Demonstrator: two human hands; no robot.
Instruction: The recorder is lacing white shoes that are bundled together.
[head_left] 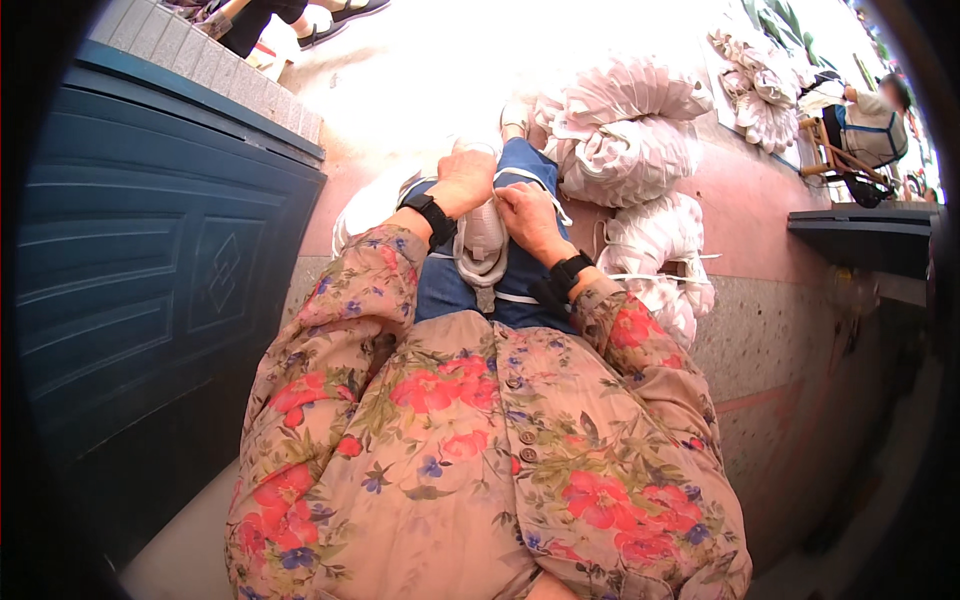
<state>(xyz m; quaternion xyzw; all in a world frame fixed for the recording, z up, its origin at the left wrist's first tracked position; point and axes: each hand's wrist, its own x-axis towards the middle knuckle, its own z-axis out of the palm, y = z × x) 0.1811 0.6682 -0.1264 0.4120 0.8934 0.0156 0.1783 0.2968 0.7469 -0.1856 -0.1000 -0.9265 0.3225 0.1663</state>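
a pale piece [482,243] (shoe-shaped, rounded end toward the body) lies between the knees, over the blue trousers [440,287]. the left hand [466,180] is at its far end, fingers curled; glare hides the fingertips, so i cannot tell what they pinch. the right hand [532,218] is beside the piece's right edge, thumb and fingers bent close together; whether they grip that edge i cannot tell. each wrist wears a black band [432,218], and the sleeves belong to a floral shirt [450,410]. just right of the legs sit white bundles [640,150] (gathered in tight folds), one nearer the body. a blue door [150,250] stands at the left. well apart, at the far right, another person [872,128] sits on a chair [822,150].
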